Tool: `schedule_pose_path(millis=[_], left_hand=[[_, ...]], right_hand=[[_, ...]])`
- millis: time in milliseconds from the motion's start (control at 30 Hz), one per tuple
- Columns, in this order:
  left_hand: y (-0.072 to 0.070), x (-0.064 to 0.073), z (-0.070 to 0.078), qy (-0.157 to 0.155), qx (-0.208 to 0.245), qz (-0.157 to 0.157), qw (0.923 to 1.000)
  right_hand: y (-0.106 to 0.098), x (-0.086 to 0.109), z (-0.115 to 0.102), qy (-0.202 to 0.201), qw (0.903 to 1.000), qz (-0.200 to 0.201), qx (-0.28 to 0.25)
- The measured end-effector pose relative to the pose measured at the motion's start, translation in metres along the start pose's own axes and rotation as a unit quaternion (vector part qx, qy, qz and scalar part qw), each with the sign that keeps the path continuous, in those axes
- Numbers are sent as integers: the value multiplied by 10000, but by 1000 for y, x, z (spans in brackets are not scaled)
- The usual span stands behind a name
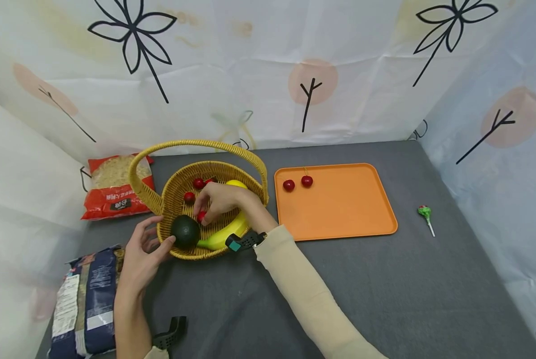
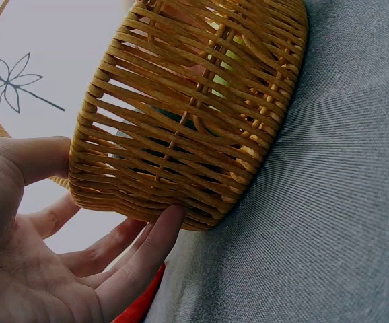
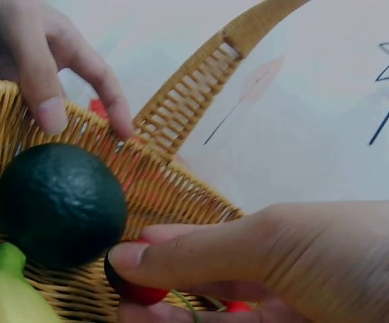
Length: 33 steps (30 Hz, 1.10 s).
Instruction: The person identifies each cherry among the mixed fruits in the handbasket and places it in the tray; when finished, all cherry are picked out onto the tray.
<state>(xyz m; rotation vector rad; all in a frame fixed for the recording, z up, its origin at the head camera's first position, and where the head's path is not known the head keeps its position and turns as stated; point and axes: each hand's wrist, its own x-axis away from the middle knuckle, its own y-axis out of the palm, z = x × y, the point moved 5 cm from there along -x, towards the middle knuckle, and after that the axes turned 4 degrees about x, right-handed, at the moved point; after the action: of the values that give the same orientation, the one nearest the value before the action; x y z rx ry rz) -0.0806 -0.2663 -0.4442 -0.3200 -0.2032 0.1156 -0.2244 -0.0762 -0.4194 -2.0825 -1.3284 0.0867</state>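
Observation:
A yellow wicker basket (image 1: pixel 178 179) with a tall arched handle stands on the grey cloth. My left hand (image 1: pixel 144 252) holds its left side, thumb at the rim and fingers along the outer wall. Inside the basket, my right hand (image 1: pixel 220 199) pinches a red cherry (image 3: pixel 144 291) with a green stem between thumb and fingers. A dark green avocado (image 1: pixel 185 232) lies near the left hand's thumb. The yellow banana (image 1: pixel 225 234) curves along the basket's right side, partly under the right wrist. Other red cherries (image 1: pixel 189 198) lie toward the back of the basket.
Right of the basket lies an orange tray (image 1: pixel 340 204) with two cherries (image 1: pixel 307 181) at its back left. A green-wrapped lollipop (image 1: pixel 424 212) is farther right. A red bag (image 1: pixel 115 192) and a dark blue bag (image 1: pixel 97 294) lie on the left.

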Motion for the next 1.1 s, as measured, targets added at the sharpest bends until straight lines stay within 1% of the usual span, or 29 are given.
schedule_pose_path(millis=[100, 167, 300, 367, 467, 567, 633, 733, 833, 900, 967, 1000, 1100], left_hand=[[0, 0, 0, 2, 16, -9, 10000], [1, 0, 1, 20, 1, -4, 10000], [1, 1, 2, 54, -44, 12, 10000], [1, 1, 2, 54, -65, 10, 10000], [1, 1, 3, 58, -111, 17, 9999], [1, 2, 2, 60, -122, 15, 9999], [1, 2, 2, 51, -121, 8, 9999], [1, 3, 2, 20, -145, -3, 9999], [0, 2, 3, 6, -180, -4, 9998], [0, 2, 3, 8, -204, 5, 9998], [0, 2, 3, 9, -215, 7, 9998], [0, 2, 3, 8, -218, 6, 9998], [0, 2, 2, -10, -219, 9, 9998]], right_hand=[[-4, 11, -5, -226, 9997, 90, -72], [-6, 20, -9, -430, 9988, 102, -210], [-6, 44, -20, -919, 9949, 173, -366], [-6, 59, -26, -1118, 9928, 262, -353], [-9, 88, -34, -1394, 9890, 428, -256], [-13, 118, -36, -1601, 9846, 509, -479], [-16, 139, -33, -1754, 9807, 579, -642], [-21, 168, -23, -1921, 9744, 804, -847], [-29, 196, -6, -1973, 9683, 1189, -962], [-37, 211, 10, -1929, 9641, 1497, -1046], [-46, 224, 30, -1731, 9611, 1845, -1109], [-51, 230, 41, -1559, 9603, 2041, -1089], [-64, 244, 81, -775, 9579, 2607, -915]])
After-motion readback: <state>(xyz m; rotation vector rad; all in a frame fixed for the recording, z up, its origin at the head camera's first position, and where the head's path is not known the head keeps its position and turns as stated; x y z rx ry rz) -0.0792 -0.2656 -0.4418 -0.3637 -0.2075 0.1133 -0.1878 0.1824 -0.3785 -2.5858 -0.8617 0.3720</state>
